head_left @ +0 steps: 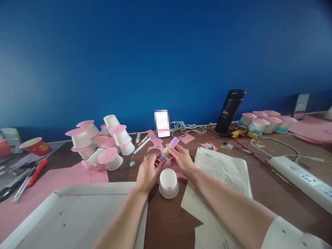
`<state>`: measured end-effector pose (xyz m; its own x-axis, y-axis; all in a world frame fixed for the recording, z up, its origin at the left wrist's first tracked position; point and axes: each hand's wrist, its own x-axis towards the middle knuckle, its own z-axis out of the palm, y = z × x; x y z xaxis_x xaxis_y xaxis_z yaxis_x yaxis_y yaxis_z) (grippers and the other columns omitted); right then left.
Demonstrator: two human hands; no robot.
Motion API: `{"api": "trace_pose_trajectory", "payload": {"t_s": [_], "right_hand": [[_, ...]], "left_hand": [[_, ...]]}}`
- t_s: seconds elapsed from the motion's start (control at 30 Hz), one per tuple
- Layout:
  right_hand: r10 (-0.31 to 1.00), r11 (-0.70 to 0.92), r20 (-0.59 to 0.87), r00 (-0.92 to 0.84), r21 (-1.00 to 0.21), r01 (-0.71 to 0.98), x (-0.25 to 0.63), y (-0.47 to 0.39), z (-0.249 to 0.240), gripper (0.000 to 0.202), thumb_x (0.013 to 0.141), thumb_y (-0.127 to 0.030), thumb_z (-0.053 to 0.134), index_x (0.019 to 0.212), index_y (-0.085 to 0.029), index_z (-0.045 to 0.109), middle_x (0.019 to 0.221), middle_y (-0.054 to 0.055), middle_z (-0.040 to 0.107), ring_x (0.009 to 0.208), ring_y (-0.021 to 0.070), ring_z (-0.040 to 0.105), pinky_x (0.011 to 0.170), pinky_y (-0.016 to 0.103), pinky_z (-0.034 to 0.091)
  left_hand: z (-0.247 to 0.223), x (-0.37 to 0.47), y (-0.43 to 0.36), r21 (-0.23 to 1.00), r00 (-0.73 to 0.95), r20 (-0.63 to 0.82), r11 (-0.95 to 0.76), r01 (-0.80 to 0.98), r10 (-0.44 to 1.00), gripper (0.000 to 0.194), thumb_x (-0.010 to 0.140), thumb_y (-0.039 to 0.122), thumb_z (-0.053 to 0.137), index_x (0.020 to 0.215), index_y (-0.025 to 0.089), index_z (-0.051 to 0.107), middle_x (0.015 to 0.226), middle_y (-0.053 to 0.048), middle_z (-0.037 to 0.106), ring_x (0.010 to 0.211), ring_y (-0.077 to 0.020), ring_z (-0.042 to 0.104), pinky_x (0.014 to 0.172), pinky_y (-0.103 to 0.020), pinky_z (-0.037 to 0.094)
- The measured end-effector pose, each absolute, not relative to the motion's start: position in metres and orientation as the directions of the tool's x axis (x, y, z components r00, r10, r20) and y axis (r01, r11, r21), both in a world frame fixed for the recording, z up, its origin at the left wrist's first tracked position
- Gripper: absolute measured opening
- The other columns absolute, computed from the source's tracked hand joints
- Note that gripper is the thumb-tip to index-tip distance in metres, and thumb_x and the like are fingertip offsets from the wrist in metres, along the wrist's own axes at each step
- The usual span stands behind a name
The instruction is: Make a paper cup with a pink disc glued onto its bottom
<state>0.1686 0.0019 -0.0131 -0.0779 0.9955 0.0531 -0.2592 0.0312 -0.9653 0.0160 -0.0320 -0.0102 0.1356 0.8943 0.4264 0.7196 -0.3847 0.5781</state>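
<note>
Both hands meet at a small purple glue stick (pixel 173 142) near the middle of the table. My left hand (pixel 149 170) has its fingers closed round the lower end of the stick. The purple upper end is pinched by my right hand (pixel 181 158). Just below the hands a white paper cup (pixel 168 184) stands upside down on the brown table. Pink paper scraps (pixel 178 171) lie under and behind the hands.
Stacked cups with pink discs (pixel 108 155) stand at the left, beside pink paper and a white tray (pixel 95 214). Printed sheets (pixel 224 169), a black flask (pixel 230 111) and a power strip (pixel 302 178) are right. A phone (pixel 162 123) stands behind.
</note>
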Motion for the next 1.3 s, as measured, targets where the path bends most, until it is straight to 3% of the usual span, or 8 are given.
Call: {"api": "trace_pose_trajectory", "payload": {"t_s": [0.2,0.33,0.43,0.53,0.67,0.87,1.07,1.3], "right_hand": [[0.940,0.332,0.322,-0.115,-0.940,0.076,0.171,-0.005,-0.001,0.034,0.088,-0.050,0.051,0.106,-0.022,0.061,0.090,0.004,0.065,0.081,0.0176,0.060,0.075,0.030,0.048],[0.822,0.550,0.546,-0.163,-0.683,0.480,0.184,-0.009,0.014,0.043,0.092,-0.041,0.047,0.132,-0.027,0.048,0.107,0.008,0.060,0.101,0.0230,0.056,0.091,0.037,0.045],[0.812,0.560,0.516,-0.273,-0.558,0.612,0.190,-0.009,0.017,0.049,0.093,-0.040,0.044,0.141,-0.032,0.038,0.109,0.008,0.059,0.095,0.0222,0.058,0.085,0.036,0.048],[0.840,0.530,0.446,-0.310,-0.548,0.648,0.191,-0.007,0.013,0.050,0.088,-0.045,0.053,0.136,-0.034,0.044,0.113,0.006,0.061,0.092,0.0219,0.061,0.080,0.035,0.048],[0.882,0.469,0.416,-0.223,-0.716,0.517,0.191,-0.001,0.008,0.044,0.074,-0.046,0.070,0.111,-0.025,0.060,0.100,0.003,0.067,0.089,0.0193,0.062,0.077,0.030,0.046],[0.971,0.193,0.182,-0.154,-0.979,0.060,0.193,0.006,0.007,0.036,0.068,-0.044,0.073,0.092,-0.021,0.060,0.063,-0.004,0.061,0.049,0.0105,0.051,0.048,0.023,0.040],[0.983,-0.117,-0.045,-0.179,-0.902,-0.415,0.181,0.004,0.003,0.036,0.061,-0.040,0.081,0.081,-0.018,0.062,0.066,-0.003,0.058,0.059,0.0093,0.052,0.049,0.020,0.042],[0.971,-0.124,-0.035,-0.236,-0.918,-0.375,0.175,0.001,-0.005,0.033,0.068,-0.047,0.075,0.079,-0.017,0.066,0.072,0.001,0.063,0.063,0.0107,0.055,0.055,0.022,0.046]], "left_hand": [[-0.008,0.018,-0.033,0.601,0.168,0.435,-0.424,0.678,0.885,0.031,0.089,0.043,0.049,0.108,0.022,0.062,0.101,-0.006,0.067,0.090,-0.0193,0.063,0.078,-0.031,0.051],[-0.006,0.018,-0.035,0.620,0.089,0.517,-0.444,0.646,0.851,0.035,0.091,0.042,0.047,0.117,0.021,0.056,0.109,-0.008,0.064,0.092,-0.0185,0.063,0.079,-0.031,0.052],[-0.005,0.018,-0.035,0.598,-0.002,0.615,-0.465,0.653,0.788,0.050,0.089,0.042,0.052,0.133,0.020,0.042,0.121,-0.013,0.058,0.101,-0.0205,0.060,0.080,-0.033,0.053],[-0.005,0.015,-0.032,0.549,-0.023,0.677,-0.483,0.682,0.736,0.057,0.089,0.040,0.052,0.140,0.021,0.032,0.133,-0.015,0.049,0.116,-0.0237,0.054,0.085,-0.036,0.053],[-0.004,0.012,-0.029,0.504,0.070,0.648,-0.496,0.708,0.759,0.042,0.092,0.033,0.047,0.132,0.024,0.044,0.131,-0.011,0.052,0.124,-0.0235,0.047,0.098,-0.040,0.046],[-0.004,0.012,-0.029,0.551,0.069,0.588,-0.461,0.696,0.806,0.029,0.090,0.029,0.052,0.118,0.025,0.056,0.117,-0.007,0.061,0.113,-0.0205,0.055,0.095,-0.036,0.047],[-0.002,0.013,-0.030,0.554,0.064,0.575,-0.446,0.703,0.816,0.024,0.087,0.032,0.057,0.108,0.023,0.059,0.110,-0.007,0.065,0.105,-0.0215,0.059,0.092,-0.036,0.048],[-0.006,0.015,-0.030,0.540,0.165,0.513,-0.466,0.702,0.843,0.027,0.090,0.037,0.051,0.111,0.023,0.058,0.110,-0.006,0.063,0.104,-0.0202,0.059,0.087,-0.032,0.048]]}}
